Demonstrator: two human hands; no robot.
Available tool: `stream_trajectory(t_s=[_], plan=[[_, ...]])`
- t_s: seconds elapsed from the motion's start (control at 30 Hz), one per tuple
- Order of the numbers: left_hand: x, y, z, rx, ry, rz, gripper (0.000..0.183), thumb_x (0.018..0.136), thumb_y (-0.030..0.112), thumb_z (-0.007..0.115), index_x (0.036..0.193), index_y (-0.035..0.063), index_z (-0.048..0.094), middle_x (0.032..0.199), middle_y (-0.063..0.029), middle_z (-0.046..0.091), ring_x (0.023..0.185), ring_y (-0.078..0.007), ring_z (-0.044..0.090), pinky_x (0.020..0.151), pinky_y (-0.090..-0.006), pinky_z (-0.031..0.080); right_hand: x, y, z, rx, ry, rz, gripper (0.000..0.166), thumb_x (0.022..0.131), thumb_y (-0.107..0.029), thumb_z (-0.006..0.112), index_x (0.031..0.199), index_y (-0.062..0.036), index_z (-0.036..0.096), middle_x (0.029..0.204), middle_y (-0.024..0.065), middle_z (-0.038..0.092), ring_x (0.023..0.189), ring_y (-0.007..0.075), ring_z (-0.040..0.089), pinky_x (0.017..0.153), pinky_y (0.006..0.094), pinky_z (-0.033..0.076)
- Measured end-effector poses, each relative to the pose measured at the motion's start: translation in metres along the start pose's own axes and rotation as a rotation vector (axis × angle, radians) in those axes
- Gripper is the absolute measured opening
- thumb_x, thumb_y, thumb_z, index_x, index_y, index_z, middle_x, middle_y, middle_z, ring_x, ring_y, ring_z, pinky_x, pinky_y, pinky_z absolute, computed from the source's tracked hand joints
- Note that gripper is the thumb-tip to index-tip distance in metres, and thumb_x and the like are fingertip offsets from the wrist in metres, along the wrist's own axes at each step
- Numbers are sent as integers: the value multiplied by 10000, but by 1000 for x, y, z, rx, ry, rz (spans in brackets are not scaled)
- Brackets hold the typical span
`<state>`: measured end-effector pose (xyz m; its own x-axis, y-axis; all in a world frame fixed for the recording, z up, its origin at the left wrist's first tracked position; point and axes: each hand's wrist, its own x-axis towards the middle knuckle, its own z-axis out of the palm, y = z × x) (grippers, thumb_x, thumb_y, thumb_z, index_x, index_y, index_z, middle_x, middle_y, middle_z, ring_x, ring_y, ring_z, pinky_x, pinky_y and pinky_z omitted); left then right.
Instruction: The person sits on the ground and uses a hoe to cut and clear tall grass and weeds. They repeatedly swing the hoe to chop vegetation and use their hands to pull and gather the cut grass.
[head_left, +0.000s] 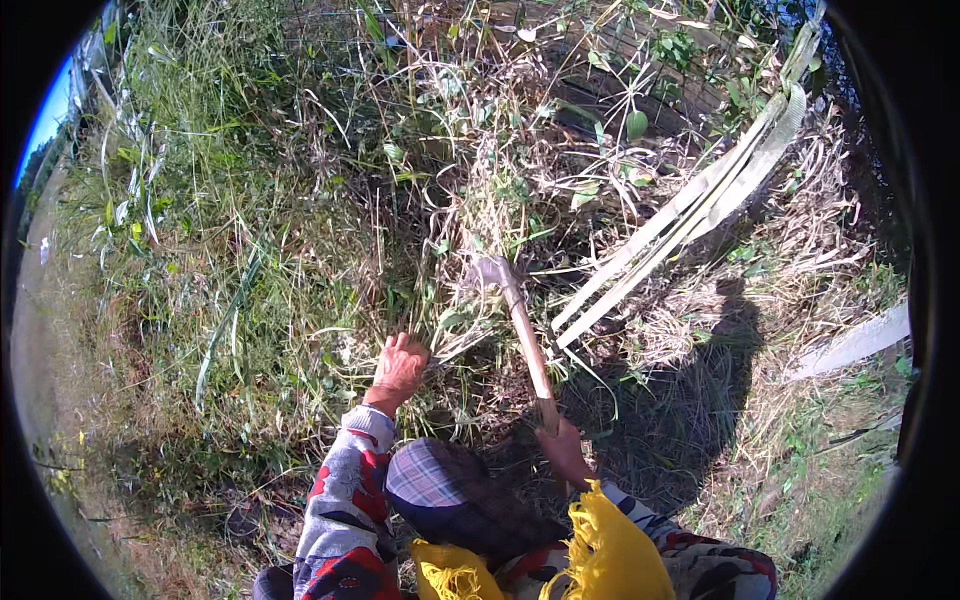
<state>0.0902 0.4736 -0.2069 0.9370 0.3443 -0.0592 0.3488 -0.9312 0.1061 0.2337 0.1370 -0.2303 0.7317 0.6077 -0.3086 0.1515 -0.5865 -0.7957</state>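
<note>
My left hand (400, 369) is curled around a tuft of grass stems (466, 343) in the middle of the growth, and pale stalks stick out on its right side. In my right hand (564, 452) is the wooden handle (531, 352) of a hand tool, gripped near its lower end. The tool's metal head (491, 271) points left among the stems, and its blade is blurred and partly covered by grass. Cut or dry grass (660, 337) lies right of the handle.
Long pale straps (675, 225), seemingly webbing, run from upper right down toward the tool. Tall green weeds (225, 187) stand on the left. A weathered board (630, 112) shows at the back. A whitish strip (855, 345) lies at right. A fringed yellow scarf (619, 547) hangs below me.
</note>
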Motion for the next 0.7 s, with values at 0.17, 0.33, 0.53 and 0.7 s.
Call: stream_trajectory(t_s=[0.17, 0.33, 0.53, 0.7], plan=[[-15, 1, 8, 14, 143, 15, 154, 744, 141, 588, 882, 81, 619, 977, -90, 613, 1031, -268, 503, 874, -398, 397, 30, -22, -12, 504, -8, -99, 267, 891, -253, 637, 933, 1, 566, 798, 77, 600, 707, 201, 574, 583, 352, 475], [-15, 9, -1, 111, 36, -3, 200, 755, 181, 625, 923, 76, 651, 990, -62, 650, 1053, -233, 508, 894, -376, 390, 69, -86, -35, 232, 327, -296, 136, 861, -61, 665, 934, -18, 559, 771, 16, 576, 648, 107, 543, 558, 237, 443], [-25, 1, 6, 19, 171, 6, 179, 744, 124, 577, 908, 66, 619, 965, -86, 616, 1008, -255, 518, 881, -394, 403, 23, -47, -12, -38, 177, -100, 260, 819, -169, 712, 950, -10, 553, 720, 32, 558, 613, 103, 533, 523, 297, 443], [-39, -5, 16, 22, 93, -17, 171, 768, 136, 558, 909, 58, 617, 971, -89, 617, 1021, -261, 517, 900, -394, 398, -31, -7, -1, -305, 70, -74, 276, 799, -179, 704, 942, 7, 560, 712, 111, 576, 641, 189, 578, 585, 370, 468]])
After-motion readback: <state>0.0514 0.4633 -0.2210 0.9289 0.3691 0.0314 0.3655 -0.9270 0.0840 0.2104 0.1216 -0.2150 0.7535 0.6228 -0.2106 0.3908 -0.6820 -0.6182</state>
